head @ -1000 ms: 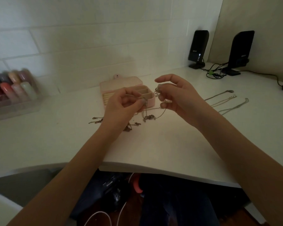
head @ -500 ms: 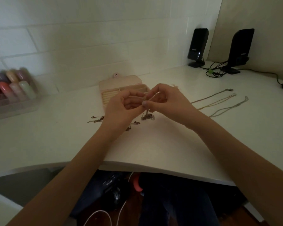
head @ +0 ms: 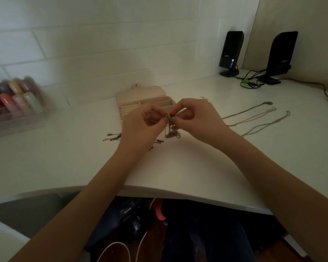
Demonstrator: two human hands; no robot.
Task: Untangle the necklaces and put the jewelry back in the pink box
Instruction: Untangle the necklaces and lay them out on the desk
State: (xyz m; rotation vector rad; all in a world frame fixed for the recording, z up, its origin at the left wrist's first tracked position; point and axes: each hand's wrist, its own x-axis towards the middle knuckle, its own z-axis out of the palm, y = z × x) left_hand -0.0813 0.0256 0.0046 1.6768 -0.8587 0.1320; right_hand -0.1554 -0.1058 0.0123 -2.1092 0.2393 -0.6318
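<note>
While both hands (head: 167, 120) pinch one tangled chain (head: 171, 130), three necklaces (head: 254, 118) lie straightened — one pink box (head: 140, 96) open.

Two black speakers (head: 231, 52) by the wall; tangled cables (head: 251, 83) between; blurred coloured bottles (head: 15, 99) far left.

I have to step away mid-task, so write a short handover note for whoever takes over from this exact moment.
Hands: left hand and right hand both pinch the tangled necklaces at one knot, held just above the desk; the loose ends hang down to the surface.
Things: the pink box lies open behind the hands. Three chains lie stretched out, apart from each other, to the right. Small loose pieces lie left of the left hand.
Done: those three chains look untangled.
Left: free the held knot, then put all the jewelry in the box; none visible in it yet.
</note>
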